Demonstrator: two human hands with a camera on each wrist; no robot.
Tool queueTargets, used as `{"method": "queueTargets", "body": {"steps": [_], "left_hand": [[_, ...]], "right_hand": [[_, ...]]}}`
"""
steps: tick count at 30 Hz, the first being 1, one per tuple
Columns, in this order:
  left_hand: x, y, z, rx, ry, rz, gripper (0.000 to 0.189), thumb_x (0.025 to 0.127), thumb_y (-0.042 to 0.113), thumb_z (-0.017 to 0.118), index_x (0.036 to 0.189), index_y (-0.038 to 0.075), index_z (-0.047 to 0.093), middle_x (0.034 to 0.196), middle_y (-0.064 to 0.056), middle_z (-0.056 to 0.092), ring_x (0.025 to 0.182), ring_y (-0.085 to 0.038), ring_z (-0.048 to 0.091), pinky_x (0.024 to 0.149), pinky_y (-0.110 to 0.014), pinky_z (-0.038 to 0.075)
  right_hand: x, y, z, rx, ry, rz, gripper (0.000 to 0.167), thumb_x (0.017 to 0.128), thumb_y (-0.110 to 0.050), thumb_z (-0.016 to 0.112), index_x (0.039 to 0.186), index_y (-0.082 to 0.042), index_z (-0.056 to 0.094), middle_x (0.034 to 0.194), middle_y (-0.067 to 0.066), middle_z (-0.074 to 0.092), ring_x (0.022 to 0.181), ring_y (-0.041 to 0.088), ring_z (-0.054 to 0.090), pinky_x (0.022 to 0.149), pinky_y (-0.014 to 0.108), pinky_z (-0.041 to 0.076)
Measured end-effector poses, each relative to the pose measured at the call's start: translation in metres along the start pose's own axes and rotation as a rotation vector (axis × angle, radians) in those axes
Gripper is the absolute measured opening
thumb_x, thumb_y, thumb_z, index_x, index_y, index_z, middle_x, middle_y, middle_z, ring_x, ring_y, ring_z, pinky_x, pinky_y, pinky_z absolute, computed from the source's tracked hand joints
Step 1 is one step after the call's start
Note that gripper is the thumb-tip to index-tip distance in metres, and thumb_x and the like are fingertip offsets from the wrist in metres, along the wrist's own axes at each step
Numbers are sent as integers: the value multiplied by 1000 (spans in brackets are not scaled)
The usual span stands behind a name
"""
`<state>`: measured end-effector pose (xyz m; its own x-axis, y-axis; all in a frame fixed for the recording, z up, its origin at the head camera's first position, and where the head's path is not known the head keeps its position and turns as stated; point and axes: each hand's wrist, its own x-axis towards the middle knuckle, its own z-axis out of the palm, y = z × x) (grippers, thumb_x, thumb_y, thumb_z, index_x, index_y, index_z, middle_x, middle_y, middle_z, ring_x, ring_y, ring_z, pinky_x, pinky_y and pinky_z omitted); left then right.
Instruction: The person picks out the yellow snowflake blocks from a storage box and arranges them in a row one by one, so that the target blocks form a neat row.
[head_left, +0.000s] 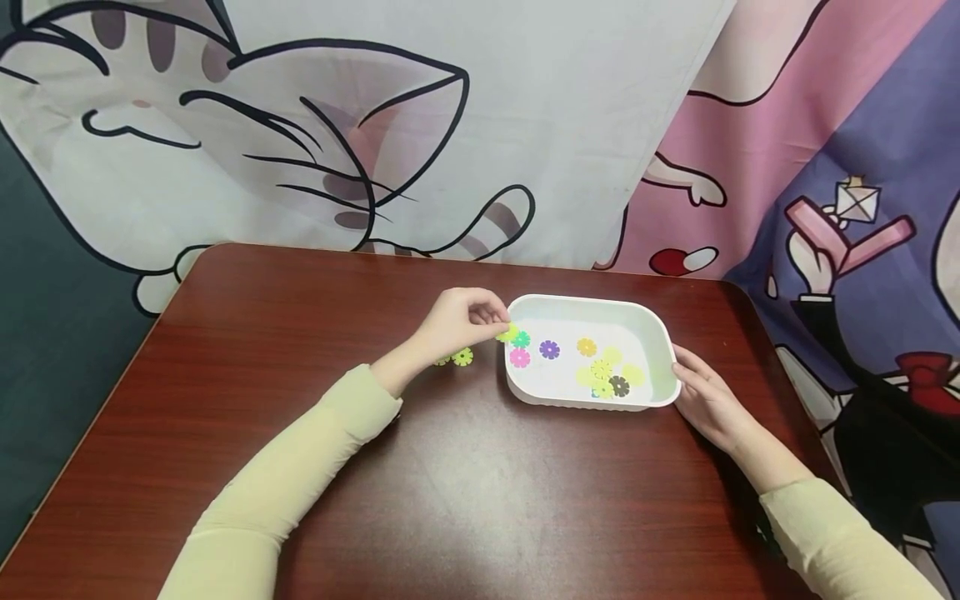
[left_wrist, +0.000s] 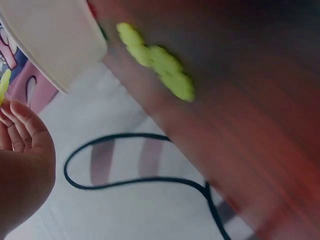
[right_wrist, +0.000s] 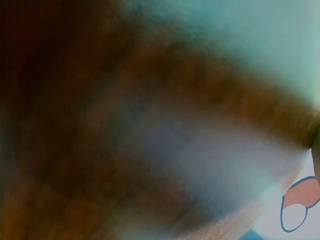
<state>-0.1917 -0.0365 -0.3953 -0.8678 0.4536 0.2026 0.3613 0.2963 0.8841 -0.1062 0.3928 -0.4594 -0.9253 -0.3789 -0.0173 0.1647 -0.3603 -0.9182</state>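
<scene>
My left hand (head_left: 463,323) pinches a yellow-green flower-shaped piece (head_left: 507,333) between thumb and fingertips at the left rim of a white tray (head_left: 592,310). In the left wrist view, that hand (left_wrist: 30,132) is at the left edge with the flower-shaped piece (left_wrist: 4,82) at its fingertips. My right hand (head_left: 708,404) holds the tray's right end, fingers against the rim and outer wall. Inside the tray lie a pink piece (head_left: 519,357), a green piece (head_left: 521,339), a purple piece (head_left: 549,349), an orange piece (head_left: 586,347), a black piece (head_left: 618,386) and several yellow pieces (head_left: 602,369).
Yellow-green flower pieces (head_left: 462,357) lie on the brown table (head_left: 420,483) below the left wrist; the left wrist view shows such pieces (left_wrist: 167,70) in a row. Behind the table's far edge hangs a cartoon-printed curtain (head_left: 570,125). The right wrist view is mostly dark and blurred.
</scene>
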Motion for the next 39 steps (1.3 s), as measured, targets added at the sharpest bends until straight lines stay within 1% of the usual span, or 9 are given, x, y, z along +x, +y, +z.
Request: {"method": "queueTargets", "body": {"steps": [7,14,18,21,25,28,32,36,39], "left_hand": [[-18,-19,-24,52,31,-58,5,89,6,82,93,5,80,87,-9,76,80,-16,66,74,-19,56],[-33,-35,-45,104,46,-106,4,88,5,81,92,5,79,86,-7,75,79,-13,65,72,-17,54],[-39,-42,-55,111,48,-131,4,88,4,82,91,4,79,86,-10,75,79,-13,65,71,-16,53],[-43,-48,-60,100,47,-161,6,89,4,81,93,1,78,87,-12,76,79,-12,64,71,-16,53],[-48,-55,-66,62,43,-245,10,89,5,80,97,-2,78,88,-10,76,76,-8,65,70,-15,52],[-51,-61,-70,32,38,-315,12,90,6,80,99,-3,78,87,-5,75,74,-4,66,68,-16,51],[-52,-68,-72,12,26,-379,13,91,7,79,100,-3,78,84,0,74,71,-1,64,64,-19,50],[-51,-72,-71,41,0,-400,13,91,8,80,99,-2,78,81,1,73,67,-3,62,61,-20,49],[-50,-74,-71,111,-29,-370,11,90,7,80,97,-1,78,81,-3,75,66,-3,61,63,-19,49]], "right_hand": [[0,1,0,-5,15,3,44,114,-3,28,147,-16,55,143,-7,66,129,3,63,107,17,48],[0,1,0,-4,28,8,44,114,-3,28,146,-16,55,142,-7,67,128,3,63,107,17,48],[0,1,0,-3,30,11,44,114,-3,28,146,-16,55,141,-7,67,128,3,63,107,17,48],[0,1,0,-7,35,12,44,114,-3,28,146,-16,55,141,-7,67,128,3,63,106,17,48],[0,1,-1,-7,36,12,44,114,-3,28,146,-16,55,141,-6,67,127,3,63,106,18,49],[1,2,-1,-2,31,9,44,114,-2,28,146,-16,55,140,-6,67,127,4,64,106,18,49],[1,2,-2,7,26,3,45,114,-2,27,146,-15,55,140,-6,68,127,4,64,106,18,49],[1,2,-2,18,20,2,45,114,-2,27,147,-15,55,140,-6,68,127,4,64,106,18,49],[1,2,-3,24,17,3,45,114,-2,27,147,-15,55,141,-6,67,127,4,64,106,18,49]]}}
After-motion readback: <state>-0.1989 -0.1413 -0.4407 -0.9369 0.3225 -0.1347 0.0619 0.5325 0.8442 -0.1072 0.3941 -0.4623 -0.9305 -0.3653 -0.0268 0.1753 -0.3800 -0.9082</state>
